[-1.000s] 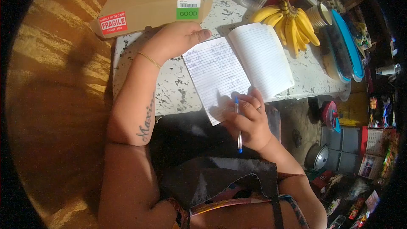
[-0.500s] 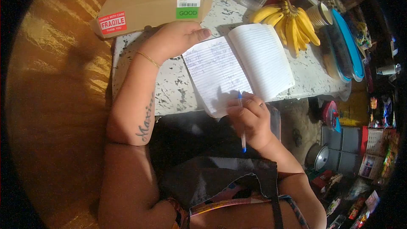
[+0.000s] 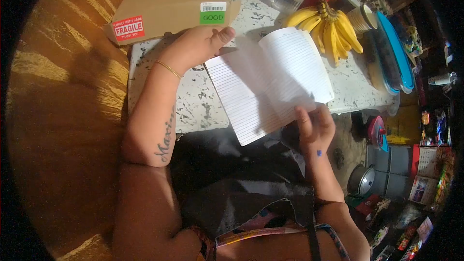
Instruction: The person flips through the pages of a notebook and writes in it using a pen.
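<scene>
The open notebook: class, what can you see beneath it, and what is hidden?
The notebook is over the white, dark-speckled tabletop, one corner jutting past its near edge. Whatever is directly under it is covered and cannot be seen.

a thin gold-coloured bangle (image 3: 168, 69) circles the left wrist (image 3: 177, 64); dark cursive lettering (image 3: 165, 139) marks the bare left forearm (image 3: 150, 121). at lower centre, a black garment (image 3: 270, 192) with a ragged edge and black strap (image 3: 314, 241) overlies multicoloured patterned clothing (image 3: 256, 219).
</scene>
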Demonstrator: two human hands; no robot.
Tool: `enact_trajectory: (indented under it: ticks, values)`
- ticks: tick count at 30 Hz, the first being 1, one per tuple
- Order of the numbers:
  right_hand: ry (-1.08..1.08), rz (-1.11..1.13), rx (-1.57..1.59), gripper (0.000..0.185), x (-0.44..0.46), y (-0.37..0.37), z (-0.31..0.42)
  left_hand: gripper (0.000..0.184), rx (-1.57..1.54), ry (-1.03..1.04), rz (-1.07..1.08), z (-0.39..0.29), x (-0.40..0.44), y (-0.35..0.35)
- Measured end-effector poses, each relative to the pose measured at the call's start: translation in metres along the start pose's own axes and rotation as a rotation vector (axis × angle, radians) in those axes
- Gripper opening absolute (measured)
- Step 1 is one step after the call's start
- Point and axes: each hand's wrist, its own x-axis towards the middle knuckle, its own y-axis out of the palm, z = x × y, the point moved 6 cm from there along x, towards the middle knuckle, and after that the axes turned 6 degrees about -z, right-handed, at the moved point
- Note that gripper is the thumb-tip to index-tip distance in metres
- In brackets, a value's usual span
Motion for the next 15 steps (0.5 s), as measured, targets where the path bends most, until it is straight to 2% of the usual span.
enact_trajectory:
  ticks: [2, 5, 10, 13, 15]
  values:
    - [-0.041, -0.129, 0.054, 0.016, 0.009, -0.014, -0.011, 0.054, -0.038, -0.136, 0.013, 0.004, -0.003, -0.001]
    - [0.006, -0.13, -0.036, 0.016, 0.017, -0.032, -0.017, 0.064, -0.064, -0.096, -0.022, 0.009, -0.001, 0.0]
    - [0.033, -0.173, 0.012, 0.014, 0.019, -0.048, -0.037, 0.048, 0.004, -0.02, 0.076, 0.016, 0.002, 0.015]
    - [-0.122, -0.235, -0.064, 0.013, 0.015, -0.047, -0.031, 0.042, 0.139, 0.009, 0.086, 0.014, 0.001, 0.016]
    - [-0.603, -0.259, -0.392, 0.014, 0.01, -0.043, 0.005, 0.041, 0.242, 0.011, 0.078, 0.007, -0.001, 0.017]
